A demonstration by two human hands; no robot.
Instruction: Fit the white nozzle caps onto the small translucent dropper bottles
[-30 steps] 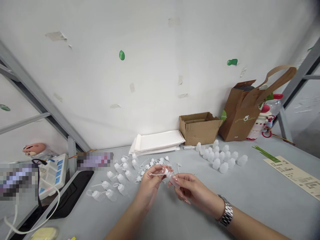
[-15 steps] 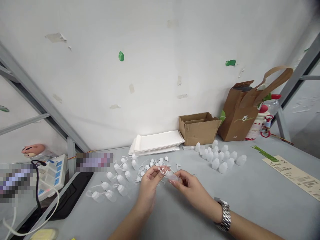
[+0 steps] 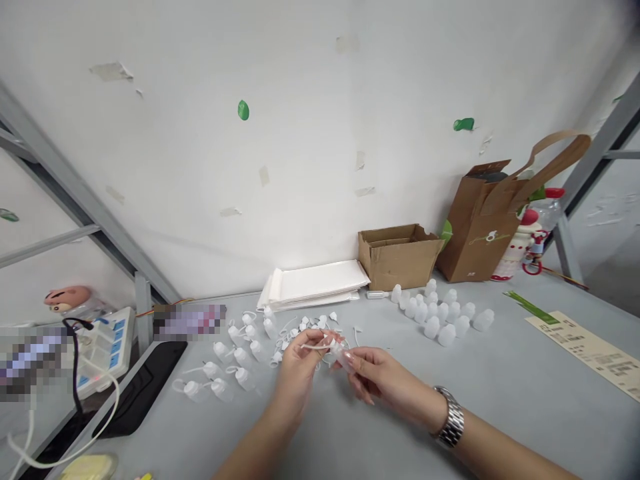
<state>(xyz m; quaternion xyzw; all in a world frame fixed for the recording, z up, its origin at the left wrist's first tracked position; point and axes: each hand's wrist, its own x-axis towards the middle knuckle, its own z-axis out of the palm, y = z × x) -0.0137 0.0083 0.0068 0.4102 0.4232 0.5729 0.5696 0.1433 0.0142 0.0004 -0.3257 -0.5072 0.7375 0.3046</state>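
Note:
Between my hands is a small translucent bottle (image 3: 346, 361) with a white strap at its top. My left hand (image 3: 301, 360) pinches the cap end, and the strap sticks out leftward over the fingers. My right hand (image 3: 381, 375), with a metal watch on its wrist, is closed on the bottle's body. Behind my left hand lies a loose pile of small white caps (image 3: 303, 325) with straps. Several capped bottles (image 3: 243, 379) stand to the left. On the right stand several bottles without strapped caps (image 3: 447, 335).
White padded envelopes (image 3: 320, 283) and an open cardboard box (image 3: 403, 263) sit by the wall. A brown paper bag (image 3: 480, 233) stands behind the right-hand bottles. A black phone-like slab (image 3: 143, 390) and a power strip (image 3: 113, 353) are at the left; a printed strip (image 3: 585, 347) lies right.
The held bottle has tilted and its strap now points left. My right hand has turned, with its lower fingers spread further down. My left hand keeps its pinch at the cap end.

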